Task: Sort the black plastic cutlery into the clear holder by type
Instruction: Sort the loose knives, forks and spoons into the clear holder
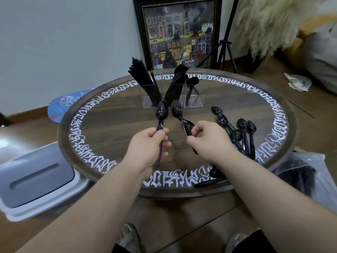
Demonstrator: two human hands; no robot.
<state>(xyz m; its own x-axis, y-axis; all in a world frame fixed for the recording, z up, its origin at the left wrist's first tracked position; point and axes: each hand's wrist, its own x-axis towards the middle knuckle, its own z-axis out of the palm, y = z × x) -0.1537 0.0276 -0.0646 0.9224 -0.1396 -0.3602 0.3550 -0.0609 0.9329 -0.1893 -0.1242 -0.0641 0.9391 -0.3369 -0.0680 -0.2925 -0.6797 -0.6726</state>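
My left hand grips the handle of one black plastic spoon, bowl pointing up and away. My right hand holds a small bunch of black spoons by their handles, tilted to the left. The clear holder stands at the far middle of the round table. Its left compartment holds several knives, the middle one forks, the right one a few spoons. Several loose spoons lie on the table to the right of my right hand.
More black cutlery lies at the table's near edge under my right forearm. A clear plastic bag hangs off the table's right side. A grey-lidded white bin stands on the floor at left. A framed picture and tripod stand behind.
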